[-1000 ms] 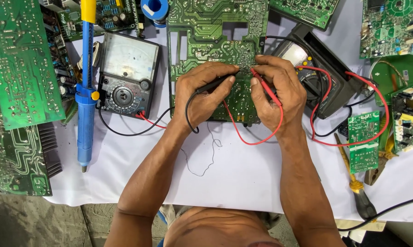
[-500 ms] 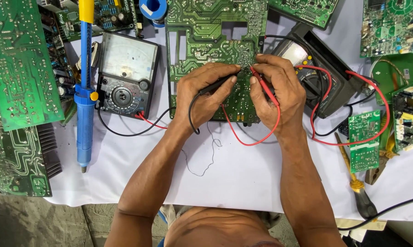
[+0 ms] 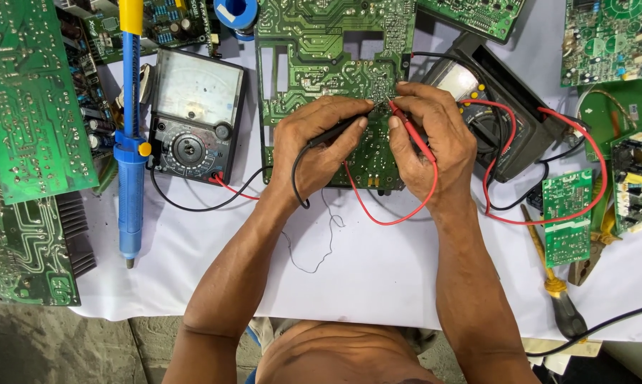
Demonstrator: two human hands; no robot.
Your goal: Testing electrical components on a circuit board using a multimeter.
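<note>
My left hand (image 3: 317,142) grips a black test probe (image 3: 338,129), its tip pressed on the solder side of a large green circuit board (image 3: 321,64). My right hand (image 3: 431,139) grips a red test probe (image 3: 406,128), tip touching the same board right beside the black one. A red lead (image 3: 378,213) loops below my hands. An analog multimeter (image 3: 193,114) with a white dial face lies left of the board. A second meter in a black case (image 3: 509,117) lies to the right, partly hidden by my right hand.
A blue desoldering pump (image 3: 130,142) lies left of the analog meter. Green boards crowd the left edge (image 3: 29,107) and the right side (image 3: 566,217). A heatsink (image 3: 72,235), a blue solder spool (image 3: 235,13) and a screwdriver (image 3: 555,291) also lie on the white sheet (image 3: 378,284).
Both hands stay on the board with the probes; the tips have shifted only slightly. The red lead's loop has sagged a little.
</note>
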